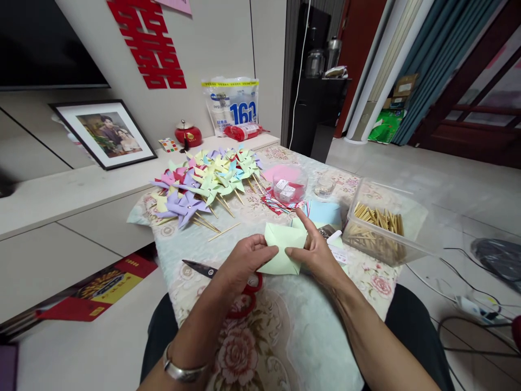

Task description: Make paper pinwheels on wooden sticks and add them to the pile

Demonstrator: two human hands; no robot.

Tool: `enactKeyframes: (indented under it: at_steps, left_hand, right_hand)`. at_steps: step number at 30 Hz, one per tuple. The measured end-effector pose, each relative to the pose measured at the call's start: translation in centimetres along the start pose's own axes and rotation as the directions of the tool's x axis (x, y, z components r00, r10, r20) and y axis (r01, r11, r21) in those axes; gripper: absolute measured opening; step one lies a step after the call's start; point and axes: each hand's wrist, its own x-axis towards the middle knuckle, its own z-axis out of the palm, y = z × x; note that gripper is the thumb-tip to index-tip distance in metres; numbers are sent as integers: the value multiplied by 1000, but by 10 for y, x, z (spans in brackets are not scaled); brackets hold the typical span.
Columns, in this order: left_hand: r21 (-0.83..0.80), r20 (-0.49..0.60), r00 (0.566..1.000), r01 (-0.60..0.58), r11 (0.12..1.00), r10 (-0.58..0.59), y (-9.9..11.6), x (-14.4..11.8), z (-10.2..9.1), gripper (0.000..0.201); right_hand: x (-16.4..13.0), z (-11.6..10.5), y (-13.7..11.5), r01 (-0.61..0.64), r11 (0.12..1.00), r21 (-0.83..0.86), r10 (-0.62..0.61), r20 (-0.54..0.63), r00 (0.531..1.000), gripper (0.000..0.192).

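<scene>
A pale wall (211, 38) with a red cutout (148, 43) rises behind the low cabinet (61, 217), teal curtains (431, 60) hanging far right of it.

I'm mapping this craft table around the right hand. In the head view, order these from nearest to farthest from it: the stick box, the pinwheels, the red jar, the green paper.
From the right hand:
1. Green paper: held in it, with the left hand.
2. Stick box: just to its right.
3. Pinwheels: up and left, mid-table.
4. Red jar: beyond the pinwheels, on the shelf by the wall.
</scene>
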Motion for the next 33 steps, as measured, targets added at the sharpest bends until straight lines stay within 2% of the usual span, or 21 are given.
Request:
enactKeyframes:
  at_steps: [3,7,17,20,22,25,28,31,33]
  left_hand:
    - [-107,-23,1000,-15,994,13,-12,-2,5,32]
    - [-163,-68,998,-27,986,16,-21,-3,12,38]
    - [-125,-136,990,-44,991,27,-15,-4,14,44]
    - [-142,-152,988,-43,989,21,-12,-3,8,45]
    - [-165,-159,987,-59,984,33,-9,-3,2,45]
    - [-203,-154,986,-86,975,55,-5,-4,-5,43]
    - [-226,-144,988,-89,970,57,-3,-4,-8,41]
    - [-234,-146,988,-89,968,55,-3,-4,-9,39]
    - [-235,-149,987,-97,967,63,-3,-4,-8,39]
  right_hand:
    - [-1,2,-3,21,1000,-6,-22,-14,1000,109]
    - [-2,2,-5,23,999,-41,-22,21,1000,106]
    - [-2,2,0,36,999,0,-36,56,998,103]
    - [1,-1,3,96,995,-2,-96,33,995,101]
    - [2,-4,6,194,978,-72,-196,-30,980,91]
    - [3,-8,8,362,894,-264,-395,-82,915,56]
    - [0,-7,6,493,747,-447,-535,37,844,22]
    - [-4,-4,4,567,625,-536,-555,205,806,14]
    - [-6,-2,3,594,588,-549,-543,276,793,14]
